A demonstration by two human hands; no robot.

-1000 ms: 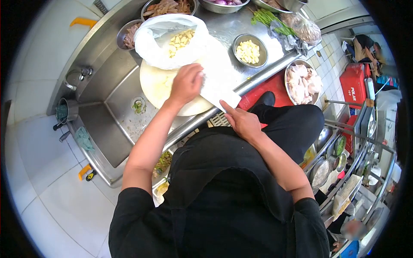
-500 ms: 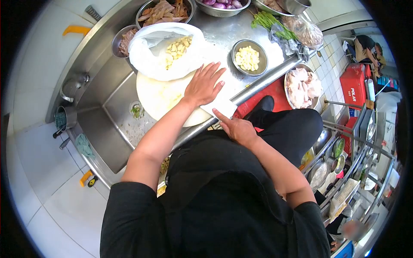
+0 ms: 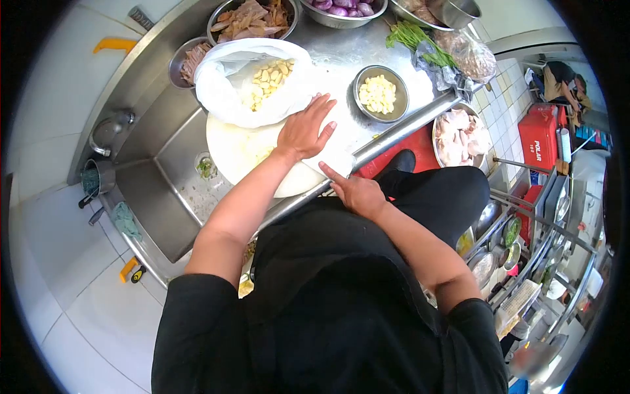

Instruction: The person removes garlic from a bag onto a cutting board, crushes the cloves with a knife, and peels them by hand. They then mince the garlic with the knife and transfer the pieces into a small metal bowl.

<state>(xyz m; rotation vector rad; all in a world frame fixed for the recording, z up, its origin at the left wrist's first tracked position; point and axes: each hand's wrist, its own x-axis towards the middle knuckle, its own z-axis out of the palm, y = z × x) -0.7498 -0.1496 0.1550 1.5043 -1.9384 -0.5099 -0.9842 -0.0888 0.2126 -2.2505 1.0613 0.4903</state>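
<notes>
A round white cutting board lies over the sink's edge, with pale crushed bits on it. My right hand is closed on the cleaver, index finger stretched along its bright, broad blade. Flat beside and partly over the blade is my left hand, palm down, thumb apart; what lies under the palm is hidden. Touching the board's far side is an open white plastic bag of peeled garlic cloves. A steel bowl to the right holds pale garlic pieces.
The steel sink is at left. Bowls of meat and purple onions stand at the back, green stalks at back right. A basin of raw chicken sits below the counter's right edge. Another person is far right.
My left hand has shifted slightly left and its fingers are closer together. My right hand and the blade have moved slightly to the left.
</notes>
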